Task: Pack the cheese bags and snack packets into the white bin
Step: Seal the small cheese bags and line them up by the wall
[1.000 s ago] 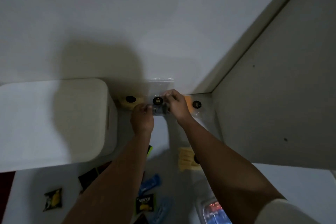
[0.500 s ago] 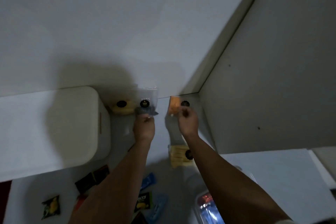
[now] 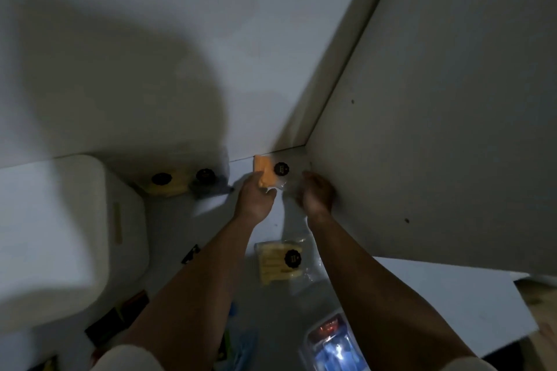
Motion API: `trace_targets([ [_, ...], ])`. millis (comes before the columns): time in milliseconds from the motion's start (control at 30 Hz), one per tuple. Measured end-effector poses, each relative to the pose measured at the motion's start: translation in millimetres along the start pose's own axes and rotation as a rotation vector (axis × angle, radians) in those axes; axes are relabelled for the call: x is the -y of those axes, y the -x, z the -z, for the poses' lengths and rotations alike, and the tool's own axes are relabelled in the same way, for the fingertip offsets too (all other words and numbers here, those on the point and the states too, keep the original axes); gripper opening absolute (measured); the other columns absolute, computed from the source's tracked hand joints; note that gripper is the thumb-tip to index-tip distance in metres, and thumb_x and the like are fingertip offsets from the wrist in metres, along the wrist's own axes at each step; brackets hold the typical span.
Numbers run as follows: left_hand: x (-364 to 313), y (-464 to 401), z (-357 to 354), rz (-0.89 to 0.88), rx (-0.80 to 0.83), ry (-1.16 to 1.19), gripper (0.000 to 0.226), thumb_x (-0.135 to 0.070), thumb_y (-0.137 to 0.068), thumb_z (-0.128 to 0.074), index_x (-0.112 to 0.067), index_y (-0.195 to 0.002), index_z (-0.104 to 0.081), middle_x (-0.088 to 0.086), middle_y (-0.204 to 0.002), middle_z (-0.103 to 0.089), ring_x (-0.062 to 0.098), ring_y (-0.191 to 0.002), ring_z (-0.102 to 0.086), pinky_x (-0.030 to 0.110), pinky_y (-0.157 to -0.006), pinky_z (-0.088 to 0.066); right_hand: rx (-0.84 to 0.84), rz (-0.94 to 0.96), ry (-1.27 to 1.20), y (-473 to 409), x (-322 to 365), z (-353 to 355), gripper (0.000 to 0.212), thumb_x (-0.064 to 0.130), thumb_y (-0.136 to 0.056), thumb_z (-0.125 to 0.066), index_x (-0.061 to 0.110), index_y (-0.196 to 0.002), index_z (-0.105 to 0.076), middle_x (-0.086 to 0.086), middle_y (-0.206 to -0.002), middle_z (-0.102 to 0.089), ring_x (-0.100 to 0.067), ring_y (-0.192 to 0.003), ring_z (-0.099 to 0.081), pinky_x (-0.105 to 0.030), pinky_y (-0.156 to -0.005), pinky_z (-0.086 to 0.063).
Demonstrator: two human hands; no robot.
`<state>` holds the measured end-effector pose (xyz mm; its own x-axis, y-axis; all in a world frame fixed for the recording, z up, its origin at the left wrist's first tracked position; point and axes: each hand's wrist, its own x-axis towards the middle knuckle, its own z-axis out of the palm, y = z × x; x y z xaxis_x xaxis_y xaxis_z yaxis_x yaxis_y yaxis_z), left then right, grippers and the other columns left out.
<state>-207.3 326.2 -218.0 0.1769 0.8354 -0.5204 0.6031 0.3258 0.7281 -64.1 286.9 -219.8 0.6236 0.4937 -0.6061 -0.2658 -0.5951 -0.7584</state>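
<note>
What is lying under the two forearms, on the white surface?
Between the forearms lies a bag of pale cheese sticks, fully visible. Under the left forearm, dark snack packets and a blue packet are partly covered. What else the arms hide cannot be seen.

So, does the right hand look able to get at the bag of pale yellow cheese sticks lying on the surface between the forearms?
Probably yes. The cheese stick bag lies uncovered just beside the right forearm, nothing on top of it. The right hand, blurred, sits farther back, so it would only need to pull back toward the body.
</note>
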Motion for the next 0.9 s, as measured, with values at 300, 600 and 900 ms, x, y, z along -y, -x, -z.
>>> trace_targets([
  [300,-5,13,12,-0.032,-0.011,-0.070,0.036,-0.016,-0.092,-0.069,-0.006,-0.126,-0.064,0.004,-0.121,-0.062,0.024,-0.111,-0.063,0.040,-0.099,-0.053,0.029,0.151,0.076,18,22,1,0.019,0.015,-0.096,-0.061,0.026,-0.091,-0.075,-0.004,-0.094,-0.075,-0.020,-0.081,-0.071,-0.038,-0.072,-0.062],
  [600,-31,110,66,-0.086,-0.002,0.274,0.044,-0.062,-0.079,-0.066,-0.019,-0.074,-0.055,0.022,-0.084,-0.069,0.037,-0.087,-0.071,0.053,-0.088,-0.057,0.247,0.592,0.256,125,24,27,0.013,0.015,-0.090,-0.070,0.026,-0.093,-0.077,0.007,-0.083,-0.075,-0.009,-0.075,-0.070,-0.037,-0.076,-0.059],
  [900,10,230,96,-0.075,0.065,0.296,0.021,-0.020,-0.100,-0.055,-0.001,-0.096,-0.064,0.020,-0.085,-0.073,0.031,-0.081,-0.077,0.051,-0.082,-0.063,0.268,0.872,0.505,251,-22,50,0.021,0.026,-0.089,-0.074,0.020,-0.108,-0.079,0.005,-0.097,-0.079,-0.003,-0.081,-0.073,-0.029,-0.078,-0.060],
])
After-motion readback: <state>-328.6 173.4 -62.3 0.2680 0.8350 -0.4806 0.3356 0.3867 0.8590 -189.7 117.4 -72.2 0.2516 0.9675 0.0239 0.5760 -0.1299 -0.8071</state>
